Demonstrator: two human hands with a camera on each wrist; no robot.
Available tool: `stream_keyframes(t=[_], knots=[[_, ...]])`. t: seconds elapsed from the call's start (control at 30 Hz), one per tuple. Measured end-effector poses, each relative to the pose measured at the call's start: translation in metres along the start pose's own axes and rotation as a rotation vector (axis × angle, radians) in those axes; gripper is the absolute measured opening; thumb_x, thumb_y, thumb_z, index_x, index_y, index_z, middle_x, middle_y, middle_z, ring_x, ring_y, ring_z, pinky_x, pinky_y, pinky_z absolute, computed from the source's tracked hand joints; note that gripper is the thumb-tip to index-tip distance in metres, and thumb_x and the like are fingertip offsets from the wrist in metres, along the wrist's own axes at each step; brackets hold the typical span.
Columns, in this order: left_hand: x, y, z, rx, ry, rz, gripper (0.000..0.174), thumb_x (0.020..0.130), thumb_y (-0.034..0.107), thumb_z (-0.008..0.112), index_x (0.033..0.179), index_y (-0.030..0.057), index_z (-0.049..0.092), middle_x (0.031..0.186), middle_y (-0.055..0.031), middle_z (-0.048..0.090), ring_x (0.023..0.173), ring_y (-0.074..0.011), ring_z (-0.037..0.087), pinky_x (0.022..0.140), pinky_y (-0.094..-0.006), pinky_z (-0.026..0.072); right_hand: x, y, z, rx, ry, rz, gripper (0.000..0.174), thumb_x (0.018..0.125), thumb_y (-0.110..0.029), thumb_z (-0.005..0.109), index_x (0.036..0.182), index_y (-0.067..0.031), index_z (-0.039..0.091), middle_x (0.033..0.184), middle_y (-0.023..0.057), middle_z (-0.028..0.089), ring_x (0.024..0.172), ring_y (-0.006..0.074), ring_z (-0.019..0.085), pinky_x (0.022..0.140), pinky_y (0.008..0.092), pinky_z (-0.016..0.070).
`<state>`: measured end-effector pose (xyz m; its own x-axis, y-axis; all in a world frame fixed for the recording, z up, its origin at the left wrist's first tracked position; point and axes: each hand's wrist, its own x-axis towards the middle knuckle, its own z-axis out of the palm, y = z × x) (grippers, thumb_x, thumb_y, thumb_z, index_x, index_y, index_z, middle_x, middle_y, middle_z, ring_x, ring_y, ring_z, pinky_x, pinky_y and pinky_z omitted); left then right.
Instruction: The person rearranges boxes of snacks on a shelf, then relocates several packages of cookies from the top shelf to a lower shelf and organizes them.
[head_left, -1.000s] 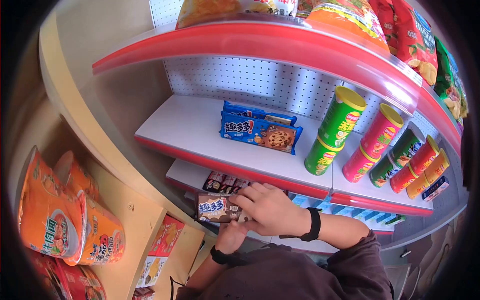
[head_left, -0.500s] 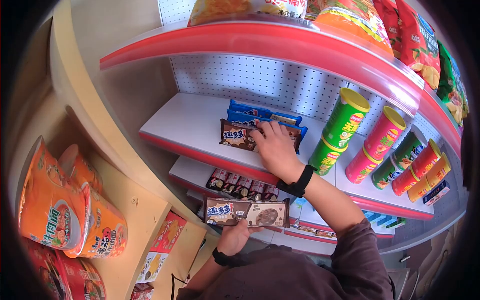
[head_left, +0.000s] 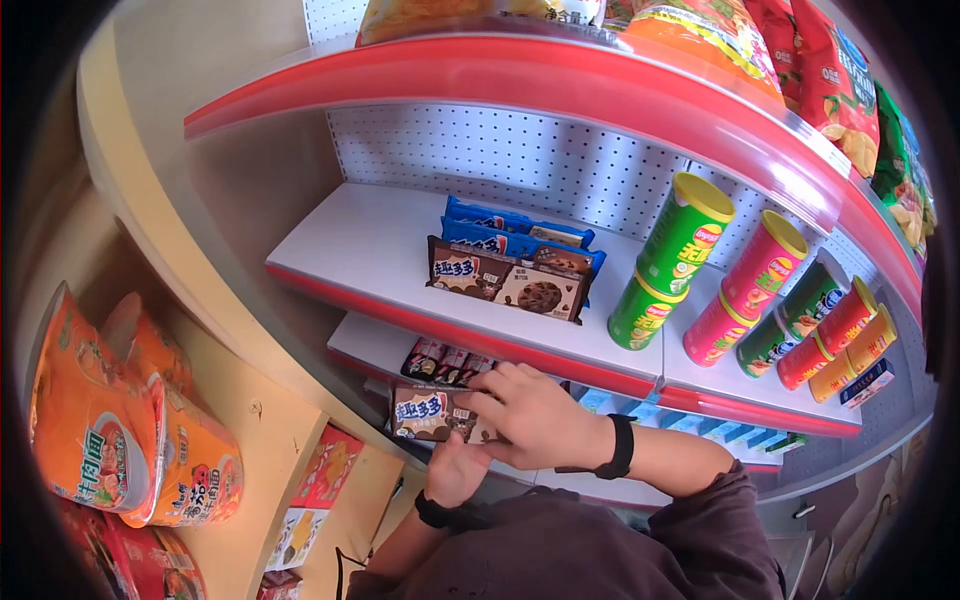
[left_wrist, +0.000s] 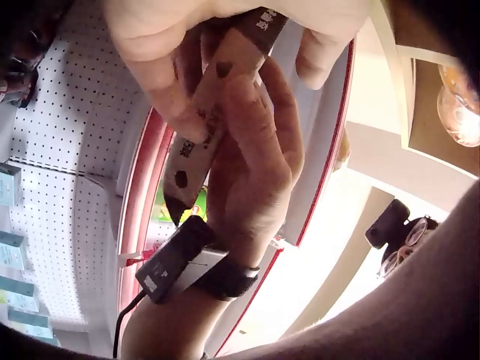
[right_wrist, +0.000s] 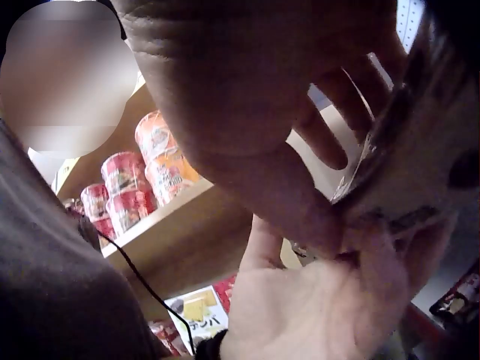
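Observation:
In the head view a brown packet of chocolate chip cookies is held low, in front of the lower shelf. My left hand grips it from below, thumb on its front. From the right my right hand pinches the same packet and covers its right half. The left wrist view shows the packet edge-on between the fingers of both hands. Above, on the white shelf, another brown cookie packet stands in front of blue cookie packets.
Stacked green chip canisters and pink canisters stand to the right on the same shelf. Below it lie small dark packets. Orange instant noodle tubs fill a wooden shelf at left. A red-edged shelf with chip bags hangs overhead.
A brown cookie packet now stands before the blue ones, where half a second ago my right hand was on it. That hand has since come down to the packet in my left hand.

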<state>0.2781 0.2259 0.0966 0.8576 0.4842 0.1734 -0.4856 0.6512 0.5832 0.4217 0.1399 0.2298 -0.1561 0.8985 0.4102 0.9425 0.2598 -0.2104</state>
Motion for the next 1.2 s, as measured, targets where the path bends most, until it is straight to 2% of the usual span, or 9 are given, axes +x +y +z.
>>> stream_keyframes(t=[0.03, 0.1, 0.17, 0.27, 0.37, 0.47, 0.57, 0.87, 1.2], knots=[[0.002, -0.001, -0.004, 0.005, -0.086, 0.017, 0.074, 0.100, 0.051, 0.054, 0.155, 0.0058, 0.031, 0.145, -0.0170, 0.052, 0.134, -0.0363, 0.049, 0.105, -0.0530, 0.0454, 0.002, 0.002, -0.004, 0.036, 0.043, -0.001, 0.055, 0.070, -0.023, 0.082, 0.119, -0.0066, 0.063, 0.119, 0.0129, 0.060, 0.103, 0.0304, 0.058, 0.087, 0.0431, 0.0471], [0.006, -0.002, -0.017, 0.015, -0.258, 0.052, 0.077, 0.100, 0.048, 0.058, 0.156, 0.0054, 0.027, 0.147, -0.0171, 0.049, 0.137, -0.0356, 0.048, 0.106, -0.0513, 0.0452, 0.009, 0.005, -0.018, -0.074, 0.134, -0.030, 0.051, 0.070, -0.021, 0.080, 0.116, -0.0068, 0.064, 0.117, 0.0122, 0.060, 0.102, 0.0298, 0.058, 0.085, 0.0419, 0.0461], [0.012, 0.010, 0.007, 0.087, -0.181, 0.032, 0.077, 0.099, 0.043, 0.061, 0.156, 0.0061, 0.025, 0.148, -0.0195, 0.045, 0.137, -0.0380, 0.047, 0.107, -0.0498, 0.0438, 0.018, 0.015, -0.031, -0.207, 0.216, -0.044, 0.046, 0.069, -0.017, 0.077, 0.113, -0.0070, 0.065, 0.115, 0.0109, 0.060, 0.099, 0.0290, 0.058, 0.082, 0.0401, 0.0445], [0.012, 0.015, 0.019, 0.124, -0.131, -0.004, 0.077, 0.098, 0.041, 0.062, 0.155, 0.0054, 0.025, 0.148, -0.0219, 0.044, 0.137, -0.0386, 0.047, 0.108, -0.0485, 0.0433, 0.026, 0.043, -0.033, -0.354, 0.317, 0.022, 0.042, 0.071, -0.014, 0.073, 0.111, -0.0052, 0.066, 0.118, 0.0130, 0.059, 0.107, 0.0305, 0.054, 0.090, 0.0425, 0.0417], [0.006, 0.011, 0.014, 0.149, -0.141, -0.024, 0.076, 0.099, 0.043, 0.061, 0.155, 0.0039, 0.027, 0.147, -0.0220, 0.046, 0.137, -0.0383, 0.048, 0.107, -0.0476, 0.0441, 0.029, 0.073, -0.023, -0.453, 0.312, 0.079, 0.036, 0.073, -0.010, 0.069, 0.108, -0.0047, 0.068, 0.120, 0.0134, 0.059, 0.109, 0.0315, 0.054, 0.095, 0.0434, 0.0423], [0.002, 0.010, 0.012, 0.154, -0.138, -0.048, 0.074, 0.099, 0.041, 0.061, 0.154, 0.0025, 0.028, 0.146, -0.0225, 0.047, 0.135, -0.0376, 0.049, 0.108, -0.0472, 0.0436, 0.030, 0.080, -0.016, -0.448, 0.293, 0.099, 0.032, 0.079, -0.007, 0.067, 0.111, -0.0052, 0.069, 0.123, 0.0136, 0.059, 0.112, 0.0333, 0.054, 0.096, 0.0454, 0.0430], [-0.001, 0.008, 0.009, 0.144, -0.129, -0.070, 0.071, 0.099, 0.039, 0.061, 0.152, 0.0022, 0.031, 0.144, -0.0223, 0.049, 0.133, -0.0367, 0.051, 0.108, -0.0468, 0.0434, 0.032, 0.080, -0.015, -0.442, 0.278, 0.092, 0.031, 0.081, -0.007, 0.066, 0.112, -0.0050, 0.069, 0.127, 0.0142, 0.059, 0.113, 0.0342, 0.054, 0.098, 0.0457, 0.0428], [-0.001, 0.002, 0.007, 0.118, -0.134, -0.098, 0.062, 0.099, 0.035, 0.062, 0.147, 0.0030, 0.037, 0.140, -0.0210, 0.053, 0.130, -0.0353, 0.054, 0.108, -0.0462, 0.0432, 0.037, 0.081, -0.007, -0.361, 0.306, 0.072, 0.036, 0.076, -0.003, 0.063, 0.112, 0.0004, 0.067, 0.128, 0.0186, 0.057, 0.115, 0.0361, 0.053, 0.098, 0.0461, 0.0440], [-0.003, 0.001, 0.004, 0.124, -0.129, -0.092, 0.058, 0.101, 0.035, 0.059, 0.145, 0.0022, 0.039, 0.136, -0.0200, 0.056, 0.127, -0.0338, 0.056, 0.108, -0.0462, 0.0429, 0.039, 0.077, -0.006, -0.428, 0.306, 0.108, 0.037, 0.076, -0.004, 0.063, 0.113, -0.0013, 0.066, 0.128, 0.0164, 0.058, 0.116, 0.0336, 0.054, 0.098, 0.0450, 0.0439]])
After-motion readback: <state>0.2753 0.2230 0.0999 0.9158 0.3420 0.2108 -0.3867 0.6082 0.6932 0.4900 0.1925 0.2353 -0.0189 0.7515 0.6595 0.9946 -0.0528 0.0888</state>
